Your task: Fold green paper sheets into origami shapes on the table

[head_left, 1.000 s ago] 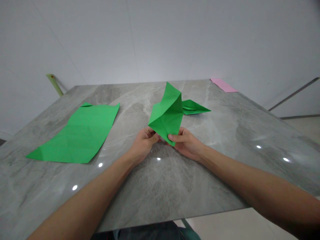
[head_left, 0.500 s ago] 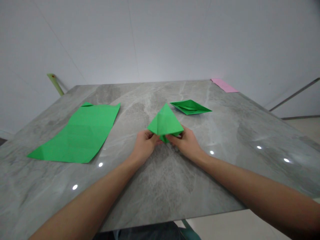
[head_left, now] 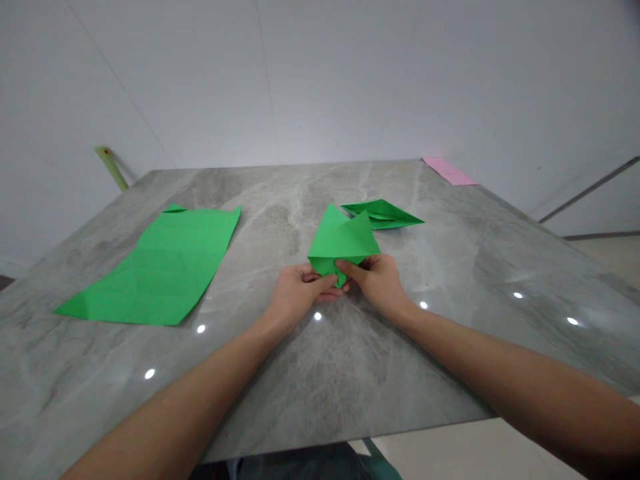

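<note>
A folded piece of green paper (head_left: 340,239) is held up between both hands over the middle of the table, showing two peaks at its top and a narrow point at the bottom. My left hand (head_left: 299,292) is closed on its lower left edge, thumb in front. On the lower right, my right hand (head_left: 381,281) pinches the paper with the thumb pressed on its front. The fingers behind the paper are partly hidden. Just beyond lies a second folded green paper (head_left: 387,215), flat and pointed at its right end, its left part overlapped by the held piece.
A large creased green sheet (head_left: 165,267) lies on the left of the grey marbled table (head_left: 320,387). At the far right corner is a pink paper (head_left: 450,171). A pale green strip (head_left: 113,169) sticks up beyond the left edge, and a white wall (head_left: 320,80) borders the back.
The held paper has shifted slightly right and turned, so two peaks now show instead of one. My right thumb has moved onto its front; both hands still grip it.
</note>
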The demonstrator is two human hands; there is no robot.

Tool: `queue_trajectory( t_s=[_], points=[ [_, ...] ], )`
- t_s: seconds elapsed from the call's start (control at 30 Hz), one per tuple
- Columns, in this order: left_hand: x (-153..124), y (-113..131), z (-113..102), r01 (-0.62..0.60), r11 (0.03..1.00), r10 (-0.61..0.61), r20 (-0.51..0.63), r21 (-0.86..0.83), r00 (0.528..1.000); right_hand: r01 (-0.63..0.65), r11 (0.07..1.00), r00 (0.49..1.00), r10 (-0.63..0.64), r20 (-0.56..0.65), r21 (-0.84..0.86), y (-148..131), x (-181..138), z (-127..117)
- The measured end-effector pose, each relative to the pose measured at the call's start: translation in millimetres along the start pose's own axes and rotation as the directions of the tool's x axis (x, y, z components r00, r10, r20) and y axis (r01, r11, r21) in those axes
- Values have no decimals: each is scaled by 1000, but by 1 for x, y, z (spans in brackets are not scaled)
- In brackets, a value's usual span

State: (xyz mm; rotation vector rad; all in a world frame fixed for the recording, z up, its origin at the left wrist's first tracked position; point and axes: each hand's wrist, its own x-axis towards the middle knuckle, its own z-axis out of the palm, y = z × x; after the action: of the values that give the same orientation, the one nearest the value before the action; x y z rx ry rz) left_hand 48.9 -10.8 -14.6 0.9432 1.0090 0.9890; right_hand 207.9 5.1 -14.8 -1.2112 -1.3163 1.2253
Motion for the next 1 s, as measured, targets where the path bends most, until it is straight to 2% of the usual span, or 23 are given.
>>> queue_trajectory(
  t_s=[0.07,0.27,0.57,0.7,0.8,0.87,1.0],
  points=[
    [-1,1,1,26,1000,-26,33,-11,999,20,1000,999,-20,-35,-5,-1,0,1],
    [-2,5,1,-18,1000,17,-35,-16,999,9,1000,1000,-9,-21,-23,6,0,1],
    [-1,3,-1,53,997,-49,69,-58,996,6,998,1000,-5,-26,58,5,-1,3],
    [-2,6,-3,109,993,-104,125,-39,987,10,1000,999,-8,-45,29,4,-3,3],
    [-2,6,-4,140,990,-137,126,-16,982,-2,1000,998,2,-58,-9,4,-3,2],
    [-1,5,-4,83,996,-85,84,33,993,3,999,999,-5,-46,-38,4,-2,1],
    [2,2,-6,-106,975,117,-44,197,992,-10,988,1000,10,2,-151,3,-1,-1]
  ],
)
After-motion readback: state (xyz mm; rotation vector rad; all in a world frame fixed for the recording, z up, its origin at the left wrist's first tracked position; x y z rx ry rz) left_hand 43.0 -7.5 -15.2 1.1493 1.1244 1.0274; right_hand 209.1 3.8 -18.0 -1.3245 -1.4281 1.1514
